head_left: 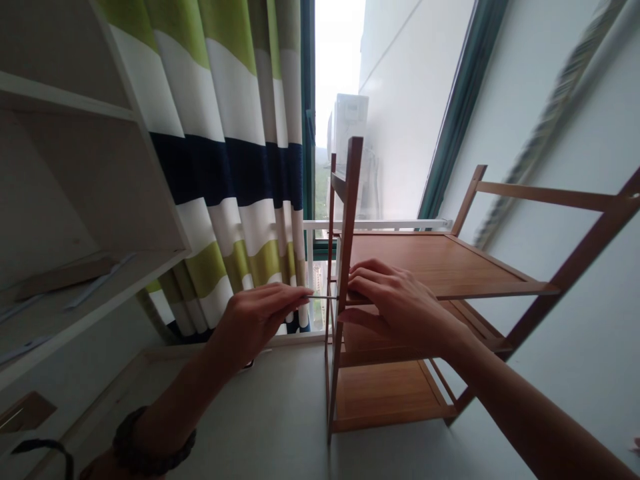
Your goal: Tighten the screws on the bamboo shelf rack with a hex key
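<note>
A brown wooden shelf rack with several tiers stands on the pale floor by the window. My left hand is closed in a pinch on a thin metal tool whose tip meets the rack's near upright post. Just to the right, my right hand grips the edge of the middle shelf beside that post, fingers curled over the board.
A striped green, white and navy curtain hangs to the left of the window. White shelving with loose parts fills the left side. A white wall runs along the right. A white rail crosses behind the rack.
</note>
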`<state>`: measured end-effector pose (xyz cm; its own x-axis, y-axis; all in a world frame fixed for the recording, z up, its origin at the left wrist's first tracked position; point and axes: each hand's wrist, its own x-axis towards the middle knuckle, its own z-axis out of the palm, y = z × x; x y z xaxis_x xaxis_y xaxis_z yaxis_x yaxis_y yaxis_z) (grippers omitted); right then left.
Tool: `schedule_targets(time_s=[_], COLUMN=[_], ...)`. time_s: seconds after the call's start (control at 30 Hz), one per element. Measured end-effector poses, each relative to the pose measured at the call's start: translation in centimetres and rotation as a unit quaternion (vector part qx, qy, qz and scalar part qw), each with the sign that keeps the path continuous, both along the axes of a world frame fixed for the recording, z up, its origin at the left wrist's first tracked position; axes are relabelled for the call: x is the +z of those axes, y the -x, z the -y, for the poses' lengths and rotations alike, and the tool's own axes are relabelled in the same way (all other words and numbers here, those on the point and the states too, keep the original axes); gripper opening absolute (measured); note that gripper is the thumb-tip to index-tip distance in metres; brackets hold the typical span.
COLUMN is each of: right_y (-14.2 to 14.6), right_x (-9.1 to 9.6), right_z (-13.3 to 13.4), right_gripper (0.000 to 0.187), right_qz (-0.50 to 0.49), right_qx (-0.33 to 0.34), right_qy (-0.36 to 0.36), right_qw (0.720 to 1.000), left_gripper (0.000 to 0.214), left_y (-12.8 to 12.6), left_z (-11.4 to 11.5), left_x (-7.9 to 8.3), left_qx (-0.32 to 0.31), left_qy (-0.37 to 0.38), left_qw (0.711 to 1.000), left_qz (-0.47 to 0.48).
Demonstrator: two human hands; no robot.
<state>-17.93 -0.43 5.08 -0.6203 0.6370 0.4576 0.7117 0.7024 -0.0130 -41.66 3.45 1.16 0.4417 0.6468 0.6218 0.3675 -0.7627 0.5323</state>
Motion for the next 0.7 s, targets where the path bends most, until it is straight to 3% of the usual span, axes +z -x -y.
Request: schedule_targets(time_s=[0.03,0.1,0.27,0.4,0.5,0.57,0.6,0.7], right_y=[0.0,0.0,0.0,0.0,0.0,0.0,0.0,-0.1], right_x=[0.0,-0.1,-0.2,0.0,0.1,0.1,0.1,0.0], right_z=[0.0,-0.1,-0.1,0.0,0.1,0.1,0.0,-0.1], right_gripper=[0.025,0.025,0.024,0.024,0.024,0.024,0.025,0.026], right_qz=[0.0,0.0,-0.002,-0.004,-0.002,-0.003,-0.005,-0.009], right_qx=[-0.002,-0.004,0.004,0.006,0.004,0.003,0.004,0.009], right_qy=[0.0,-0.001,-0.003,-0.003,0.001,0.002,0.003,0.005], right_qw=[1.0,1.0,1.0,1.0,1.0,1.0,1.0,1.0], left_gripper=[0.025,0.028,0.028,0.032,0.036,0.035,0.033,0.025], left_y=[0.0,-0.2,-1.0,-1.2,-0.9,-0.6,-0.5,-0.3], left_z=[0.1,0.3,1.4,0.7,-0.4,-0.7,-0.6,-0.1], left_x=[-0.1,-0.3,0.1,0.9,1.5,2.1,2.4,2.8], left_qx=[0.01,0.017,-0.003,-0.038,-0.093,-0.121,-0.119,-0.06], left_qy=[-0.04,-0.039,0.185,0.366,0.459,0.462,0.435,0.241], left_qw=[0.999,0.999,0.981,0.923,0.879,0.878,0.892,0.969], left_qz=[-0.01,-0.016,0.054,0.115,0.086,0.048,0.031,-0.007])
